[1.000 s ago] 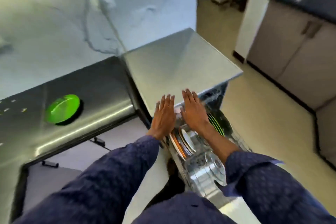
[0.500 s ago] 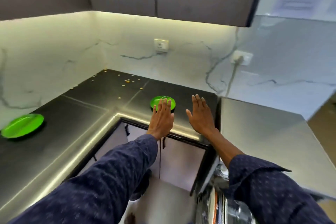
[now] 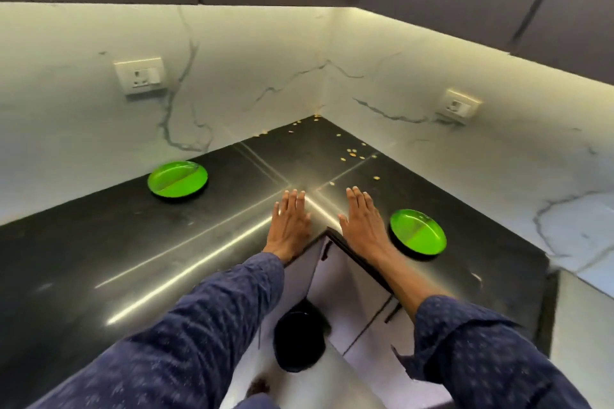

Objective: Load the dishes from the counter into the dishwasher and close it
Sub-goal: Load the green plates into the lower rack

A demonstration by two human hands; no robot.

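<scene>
Near the centre of the frame both hands reach out over the inner corner of the dark L-shaped surface (image 3: 99, 259). The left hand (image 3: 289, 222) is flat, fingers straight and close together, grasping nothing; it seems to hover just above the stone, though contact is hard to judge. The right hand (image 3: 363, 221) is likewise spread flat and empty. One green plate (image 3: 177, 180) lies at the left of the frame, well apart from the hands; a second green plate (image 3: 418, 232) sits just beside the right hand, at centre right. Small crumbs (image 3: 351, 153) dot the far corner.
</scene>
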